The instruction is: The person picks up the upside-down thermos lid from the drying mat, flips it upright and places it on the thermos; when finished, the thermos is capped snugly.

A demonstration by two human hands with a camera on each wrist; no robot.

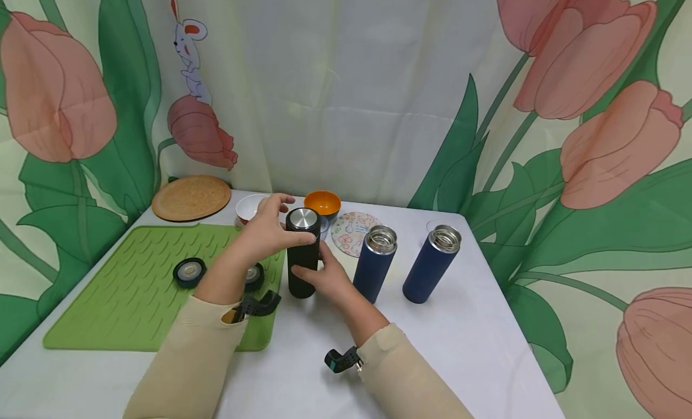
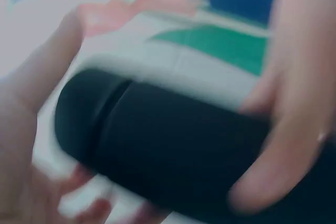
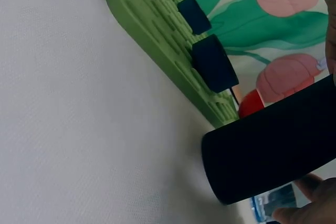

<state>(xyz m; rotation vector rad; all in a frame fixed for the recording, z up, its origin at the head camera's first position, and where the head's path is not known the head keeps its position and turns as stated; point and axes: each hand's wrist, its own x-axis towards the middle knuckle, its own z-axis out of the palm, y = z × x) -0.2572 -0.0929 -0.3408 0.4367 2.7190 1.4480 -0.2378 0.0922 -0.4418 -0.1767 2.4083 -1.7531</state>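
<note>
A black flask (image 1: pixel 302 260) with a silver-topped lid (image 1: pixel 303 218) stands upright on the white table (image 1: pixel 476 335), just off the green mat's right edge. My left hand (image 1: pixel 278 226) grips the flask around its lid, fingers curled over the top. Lower down, my right hand (image 1: pixel 320 276) holds the body from the near right side. The left wrist view is blurred and shows the black flask (image 2: pixel 173 150) lying across the frame between fingers (image 2: pixel 291 135). In the right wrist view the flask's base (image 3: pixel 270 142) hovers at the table surface.
Two open blue flasks (image 1: pixel 375 264) (image 1: pixel 430 265) stand right of the black one. Two loose lids (image 1: pixel 189 272) (image 1: pixel 253 277) lie on the green mat (image 1: pixel 124 287). Behind are a cork trivet (image 1: pixel 191 197), a white bowl (image 1: pixel 248 206), an orange bowl (image 1: pixel 322 203) and a patterned coaster (image 1: pixel 352 233).
</note>
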